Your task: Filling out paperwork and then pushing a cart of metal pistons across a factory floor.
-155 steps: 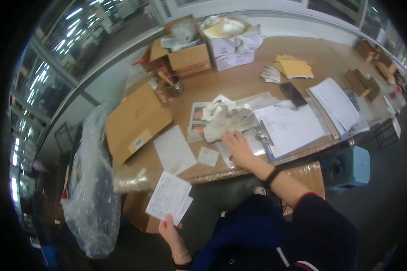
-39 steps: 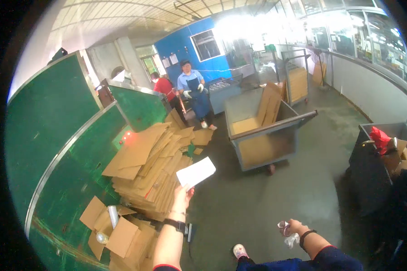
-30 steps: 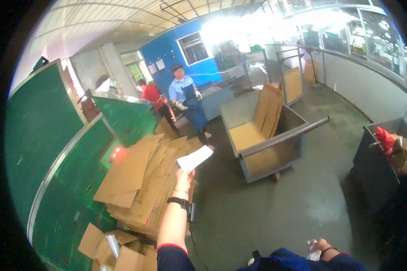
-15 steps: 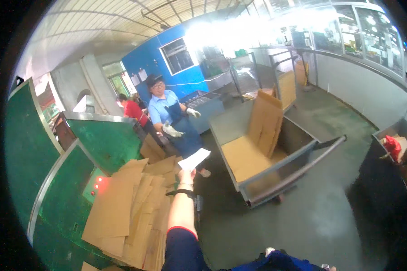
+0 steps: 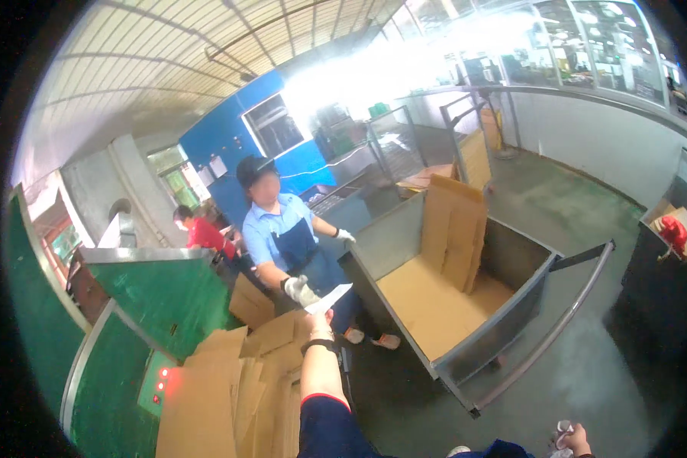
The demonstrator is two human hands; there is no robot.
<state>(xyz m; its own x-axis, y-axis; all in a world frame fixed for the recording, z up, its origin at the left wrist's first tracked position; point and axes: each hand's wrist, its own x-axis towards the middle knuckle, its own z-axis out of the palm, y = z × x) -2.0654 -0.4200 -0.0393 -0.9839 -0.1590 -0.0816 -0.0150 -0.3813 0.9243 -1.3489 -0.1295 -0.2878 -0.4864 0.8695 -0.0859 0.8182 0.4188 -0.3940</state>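
Observation:
My left hand [image 5: 320, 324] is stretched forward, its fingers closed on a flat white piece of paper [image 5: 330, 298]. A co-worker's white-gloved hand [image 5: 301, 291] is at the paper's left end; whether it grips the paper, I cannot tell. The co-worker [image 5: 281, 229] wears a blue shirt, an apron and a dark cap, and has the other gloved hand [image 5: 344, 236] at the metal cart's corner. Low at the right edge, my right hand [image 5: 578, 440] is closed around a small greyish-white thing [image 5: 563, 431] that I cannot make out.
A metal cart [image 5: 504, 333] with a bar handle and cardboard inside stands ahead to the right. Flattened cardboard [image 5: 206, 397] is stacked by the green machine [image 5: 156, 294] at left. A dark bin [image 5: 656, 267] stands far right. A person in red [image 5: 210, 238] works behind.
The co-worker has come nearer, and one gloved hand has reached the paper while the other has gone to the cart. My right hand has come into view at lower right. The view has shifted slightly.

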